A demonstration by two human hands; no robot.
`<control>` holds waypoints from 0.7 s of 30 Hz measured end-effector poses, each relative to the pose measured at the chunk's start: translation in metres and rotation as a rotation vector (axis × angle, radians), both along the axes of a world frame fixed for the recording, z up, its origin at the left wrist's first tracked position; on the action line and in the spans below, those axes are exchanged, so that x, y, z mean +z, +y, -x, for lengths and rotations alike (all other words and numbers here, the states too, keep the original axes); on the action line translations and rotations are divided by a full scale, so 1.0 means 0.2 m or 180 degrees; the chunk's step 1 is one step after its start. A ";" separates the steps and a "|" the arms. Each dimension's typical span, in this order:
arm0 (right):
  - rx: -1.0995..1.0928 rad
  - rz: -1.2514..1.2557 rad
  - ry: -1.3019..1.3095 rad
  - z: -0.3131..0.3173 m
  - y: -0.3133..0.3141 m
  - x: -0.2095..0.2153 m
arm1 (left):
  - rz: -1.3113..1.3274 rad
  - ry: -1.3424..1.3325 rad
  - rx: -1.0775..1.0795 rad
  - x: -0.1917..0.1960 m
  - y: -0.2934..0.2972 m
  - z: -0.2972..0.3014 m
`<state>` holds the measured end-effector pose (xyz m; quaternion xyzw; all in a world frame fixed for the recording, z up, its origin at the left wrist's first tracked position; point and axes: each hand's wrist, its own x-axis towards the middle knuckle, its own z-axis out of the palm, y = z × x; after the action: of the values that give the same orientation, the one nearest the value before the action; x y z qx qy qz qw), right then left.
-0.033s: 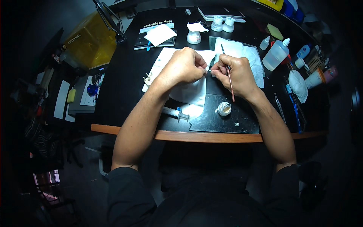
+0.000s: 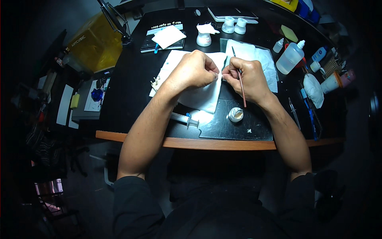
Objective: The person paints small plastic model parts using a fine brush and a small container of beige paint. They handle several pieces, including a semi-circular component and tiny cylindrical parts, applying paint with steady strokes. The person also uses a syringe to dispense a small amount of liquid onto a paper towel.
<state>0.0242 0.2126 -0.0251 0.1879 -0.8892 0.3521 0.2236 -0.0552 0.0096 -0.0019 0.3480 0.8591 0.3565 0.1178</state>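
My left hand (image 2: 195, 71) is closed in a pinch above a white paper towel (image 2: 201, 97); whatever its fingertips hold is too small or hidden to make out. Close on its right, my right hand (image 2: 248, 77) has a thin reddish-brown brush (image 2: 242, 89) between its fingers, tip pointing up and away. Its thumb and forefinger are pinched together, nearly meeting the left fingertips at the towel's right edge. Nearer me, a small open white jar (image 2: 236, 114) stands on a dark glass plate (image 2: 223, 129). A clear syringe (image 2: 185, 119) lies beside my left forearm.
At the back stand a white jar topped with tissue (image 2: 204, 39) and two more white jars (image 2: 228, 24). A squeeze bottle (image 2: 290, 57), tweezers (image 2: 293, 110) and a blue-handled tool (image 2: 308, 111) are at right. A row of small tooth-shaped pieces (image 2: 166, 25) lies back left.
The paper towel's right edge has shifted slightly right and toward me, under my fingertips. Both hands have hardly moved.
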 end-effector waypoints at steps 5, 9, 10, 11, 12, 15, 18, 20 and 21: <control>0.0010 -0.0097 0.0006 0.01 -0.02 0.00 | 0.0015 -0.0234 0.0094 -0.02 0.00 0.01; 0.0176 -0.0008 0.0270 0.00 -0.02 0.01 | 0.0156 -0.0204 0.0156 0.01 0.01 -0.01; 0.0186 -0.0045 0.0269 0.00 -0.02 0.01 | 0.0136 -0.0246 0.0148 0.01 0.01 -0.01; 0.0202 -0.0075 0.0271 0.00 -0.02 0.02 | 0.0121 -0.0285 0.0148 0.02 0.00 0.00; 0.0219 -0.0106 0.0272 -0.01 -0.03 0.02 | 0.0105 -0.0326 0.0148 0.02 -0.01 0.00; 0.0300 -0.0100 0.0341 0.00 -0.03 0.01 | 0.0136 -0.0389 0.0212 0.02 -0.01 0.01; 0.0340 -0.0057 0.0324 0.01 -0.02 0.00 | 0.0124 -0.0405 0.0333 0.02 -0.01 0.01; 0.0289 -0.0024 0.0290 0.00 -0.02 0.01 | 0.0180 -0.0379 0.0354 0.05 0.00 -0.01; 0.0261 -0.0009 0.0273 0.00 -0.02 0.01 | 0.0207 -0.0366 0.0362 0.06 0.00 -0.02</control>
<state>0.0241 0.2090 -0.0236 0.2394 -0.8709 0.3513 0.2466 -0.0522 0.0104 0.0095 0.2735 0.8804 0.3539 0.1577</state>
